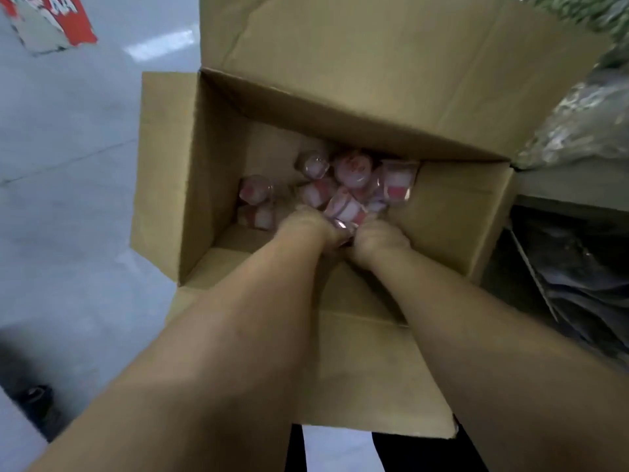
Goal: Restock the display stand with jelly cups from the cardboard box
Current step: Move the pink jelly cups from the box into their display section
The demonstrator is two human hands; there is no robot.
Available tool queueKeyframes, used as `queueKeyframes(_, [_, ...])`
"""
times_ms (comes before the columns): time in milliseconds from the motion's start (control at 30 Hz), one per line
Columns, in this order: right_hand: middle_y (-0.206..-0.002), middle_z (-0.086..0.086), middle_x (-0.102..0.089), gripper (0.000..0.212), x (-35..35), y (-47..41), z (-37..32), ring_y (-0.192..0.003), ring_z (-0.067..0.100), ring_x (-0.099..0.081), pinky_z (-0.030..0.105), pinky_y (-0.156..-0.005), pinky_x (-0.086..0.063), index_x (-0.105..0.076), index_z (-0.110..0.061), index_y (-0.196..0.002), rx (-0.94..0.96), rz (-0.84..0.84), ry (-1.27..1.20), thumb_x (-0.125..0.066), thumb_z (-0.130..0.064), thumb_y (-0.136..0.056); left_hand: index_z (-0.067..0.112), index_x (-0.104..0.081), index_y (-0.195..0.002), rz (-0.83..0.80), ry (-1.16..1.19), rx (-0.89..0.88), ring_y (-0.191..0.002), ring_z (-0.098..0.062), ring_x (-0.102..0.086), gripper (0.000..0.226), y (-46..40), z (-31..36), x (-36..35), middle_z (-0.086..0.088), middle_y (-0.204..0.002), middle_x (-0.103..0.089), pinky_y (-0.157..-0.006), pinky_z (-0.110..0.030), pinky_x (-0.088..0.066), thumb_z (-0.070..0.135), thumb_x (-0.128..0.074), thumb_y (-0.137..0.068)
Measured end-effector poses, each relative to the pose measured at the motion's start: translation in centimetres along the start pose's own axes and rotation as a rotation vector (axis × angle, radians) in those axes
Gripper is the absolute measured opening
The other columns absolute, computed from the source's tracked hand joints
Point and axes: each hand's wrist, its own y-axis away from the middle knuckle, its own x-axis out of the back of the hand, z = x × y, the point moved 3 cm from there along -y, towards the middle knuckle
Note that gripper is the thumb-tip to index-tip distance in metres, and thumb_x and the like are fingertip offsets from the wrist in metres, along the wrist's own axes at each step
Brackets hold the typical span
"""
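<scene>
Pink-and-white jelly cups (343, 185) sit loose at the bottom of the cardboard box (218, 158), bunched toward the far right corner, bare floor on the left. Both forearms reach straight down in; left hand (311, 226) and right hand (377, 238) meet around one cup, fingers curled on it, though it's blurry.
</scene>
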Motion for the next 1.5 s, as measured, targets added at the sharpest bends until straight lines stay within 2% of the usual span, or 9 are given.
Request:
queueKeyframes(100, [-0.134, 0.016, -0.05, 0.056, -0.1, -0.9, 0.1, -0.123, 0.031, -0.05, 0.035, -0.092, -0.044, -0.025, 0.001, -0.137, 0.031, 0.124, 0.076, -0.051, -0.024, -0.093, 0.0, -0.025, -0.138, 0.126, 0.11, 0.133, -0.123, -0.029, -0.048, 0.098, -0.9, -0.7, -0.1, -0.012, -0.135, -0.045, -0.094, -0.033, -0.044, 0.05, -0.073, -0.069])
queueKeyframes(267, [-0.129, 0.018, -0.051, 0.073, 1.6, 2.7, -0.2, -0.121, 0.033, -0.045, 0.036, -0.092, -0.039, -0.033, -0.001, -0.13, 0.139, 0.228, 0.176, -0.062, -0.045, -0.079, 0.001, -0.052, -0.123, 0.083, 0.217, 0.017, -0.112, -0.033, -0.057, 0.058, 1.8, -1.6, 2.3, -0.018, -0.122, -0.058, -0.091, -0.036, -0.046, 0.024, -0.075, -0.075])
queueKeyframes(367, [-0.106, 0.012, -0.061, 0.052, 3.6, 7.6, -0.2, -0.096, 0.03, -0.06, 0.032, -0.075, -0.045, -0.04, -0.016, -0.119, 0.086, 0.064, -0.329, -0.063, -0.04, -0.08, 0.006, -0.06, -0.088, 0.089, 0.426, -0.109, -0.076, -0.022, -0.063, 0.017, 7.2, -2.4, 4.8, -0.007, -0.076, -0.064, -0.069, -0.028, -0.055, 0.01, -0.071, -0.076])
queueKeyframes(467, [-0.068, 0.003, -0.054, 0.022, 6.9, 15.1, -0.6, -0.052, 0.018, -0.047, 0.027, -0.051, -0.039, -0.045, -0.017, -0.098, 0.058, -0.062, -1.032, -0.061, -0.017, -0.083, 0.004, -0.049, -0.105, 0.15, 0.698, -0.184, -0.047, -0.008, -0.053, 0.039, 14.9, -3.2, 7.7, -0.003, -0.066, -0.056, -0.043, -0.02, -0.044, -0.002, -0.065, -0.07])
queueKeyframes(833, [-0.083, -0.003, -0.051, 0.048, 26.0, 49.7, -0.1, -0.053, -0.01, -0.051, 0.004, -0.045, -0.042, -0.045, -0.015, -0.106, 0.678, 0.357, -1.354, -0.056, 0.019, -0.074, 0.03, -0.049, -0.111, 0.301, 0.885, -0.766, -0.088, 0.003, -0.063, 0.05, 48.1, 2.0, 18.6, 0.012, -0.101, -0.067, -0.069, -0.011, -0.048, 0.011, -0.062, -0.067])
queueKeyframes(967, [-0.101, -0.006, -0.059, 0.044, 30.0, 58.8, 3.5, -0.087, 0.001, -0.06, 0.011, -0.068, -0.048, -0.051, -0.029, -0.105, 0.678, 0.676, -1.289, -0.071, -0.017, -0.068, 0.037, -0.049, -0.117, 0.238, 0.768, -1.021, -0.099, -0.004, -0.062, 0.058, 58.4, 7.4, 20.2, 0.017, -0.106, -0.066, -0.082, -0.021, -0.051, 0.017, -0.068, -0.067])
queueKeyframes(1067, [-0.108, -0.015, -0.06, 0.058, 31.5, 63.9, 7.5, -0.101, 0.004, -0.06, 0.022, -0.086, -0.048, -0.049, -0.034, -0.116, 0.701, 0.881, -1.305, -0.072, -0.009, -0.069, 0.038, -0.046, -0.12, 0.188, 0.683, -1.177, -0.099, -0.007, -0.062, 0.058, 64.4, 12.3, 19.5, 0.015, -0.105, -0.066, -0.081, -0.019, -0.048, 0.018, -0.066, -0.069])
queueKeyframes(1333, [-0.099, -0.028, -0.062, 0.051, 32.0, 72.9, 20.3, -0.088, -0.009, -0.061, 0.002, -0.066, -0.044, -0.052, -0.04, -0.102, 0.656, 1.278, -1.298, -0.079, -0.016, -0.066, 0.024, -0.051, -0.107, 0.175, 0.396, -1.468, -0.094, 0.006, -0.06, 0.045, 73.8, 24.0, 12.1, 0.024, -0.098, -0.065, -0.08, -0.01, -0.045, 0.008, -0.07, -0.069])
queueKeyframes(1500, [-0.1, -0.027, -0.062, 0.054, 30.8, 75.0, 27.7, -0.09, -0.008, -0.061, 0.005, -0.075, -0.044, -0.053, -0.039, -0.104, 0.584, 1.402, -1.308, -0.079, -0.011, -0.065, 0.028, -0.038, -0.097, 0.165, 0.386, -1.544, -0.084, -0.002, -0.058, 0.054, 76.4, 28.8, 6.8, -0.001, -0.099, -0.057, -0.072, -0.01, -0.047, 0.006, -0.073, -0.063])
